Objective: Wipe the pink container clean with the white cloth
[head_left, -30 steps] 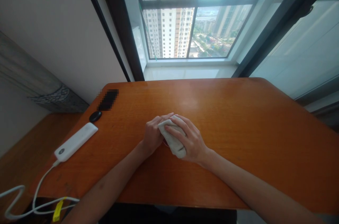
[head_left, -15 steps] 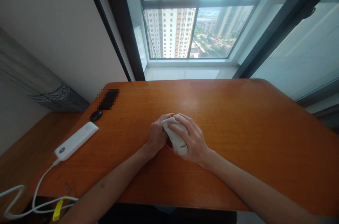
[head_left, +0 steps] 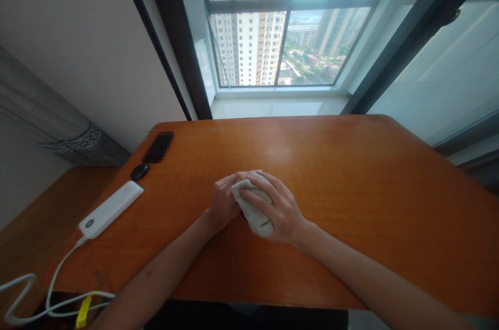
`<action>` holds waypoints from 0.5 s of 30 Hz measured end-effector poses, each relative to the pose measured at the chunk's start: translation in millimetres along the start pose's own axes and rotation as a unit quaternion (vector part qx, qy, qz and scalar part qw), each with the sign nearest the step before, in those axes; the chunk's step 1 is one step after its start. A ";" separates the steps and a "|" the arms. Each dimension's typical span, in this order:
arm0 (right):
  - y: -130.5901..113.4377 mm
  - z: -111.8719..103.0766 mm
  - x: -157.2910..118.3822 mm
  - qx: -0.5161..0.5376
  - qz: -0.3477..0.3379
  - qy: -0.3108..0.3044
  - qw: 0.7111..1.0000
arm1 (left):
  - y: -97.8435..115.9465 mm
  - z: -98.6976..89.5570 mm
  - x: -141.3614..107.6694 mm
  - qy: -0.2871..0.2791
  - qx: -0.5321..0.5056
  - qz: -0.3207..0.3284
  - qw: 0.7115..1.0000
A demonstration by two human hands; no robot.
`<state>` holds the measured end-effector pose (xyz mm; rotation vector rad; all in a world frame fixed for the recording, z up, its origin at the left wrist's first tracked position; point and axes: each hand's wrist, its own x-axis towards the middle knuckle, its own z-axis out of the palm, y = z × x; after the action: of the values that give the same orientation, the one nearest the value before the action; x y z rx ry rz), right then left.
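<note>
A pale, folded cloth (head_left: 255, 213) lies under the fingers of my right hand (head_left: 284, 210), which presses it against a small dark reddish object (head_left: 243, 217). Most of that object is hidden by the cloth and my hands. My left hand (head_left: 226, 200) is curled round the object's left side, its fingertips meeting those of my right hand. Both hands are close together above the middle of the brown wooden table (head_left: 343, 174).
At the table's left side lie a white power strip-like device (head_left: 112, 209) with a white cable (head_left: 58, 267), a black oval object (head_left: 139, 171) and a pixelated dark item (head_left: 158, 147). A yellow tag (head_left: 83, 312) hangs on the cable. Behind the table is a window (head_left: 290, 5).
Both hands have moved slightly left and nearer to me, with the cloth and the reddish object. My right hand and the cloth have shifted a little over the object.
</note>
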<state>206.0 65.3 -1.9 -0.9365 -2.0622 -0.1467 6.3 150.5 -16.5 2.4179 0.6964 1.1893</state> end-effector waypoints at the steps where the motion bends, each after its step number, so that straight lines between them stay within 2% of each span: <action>1: -0.1 -0.1 0.3 -0.001 -0.003 -0.002 1.000 | -1.5 0.1 -1.4 -0.001 -0.018 0.001 1.000; 6: 0.3 -0.6 3.0 -0.001 -0.006 0.004 1.000 | -8.2 6.3 -6.2 -0.013 -0.096 -0.070 0.993; 11: 1.9 -0.2 2.9 0.005 0.002 0.011 1.000 | -13.0 19.0 -2.1 -0.049 -0.153 -0.170 0.972; 15: 2.4 0.5 1.3 0.007 -0.006 0.014 1.000 | -11.9 21.5 2.4 -0.077 -0.171 -0.186 0.964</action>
<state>206.8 68.0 -1.8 -0.9088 -2.0407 -0.1506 21.6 159.5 -33.7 1.9613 0.7810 0.8749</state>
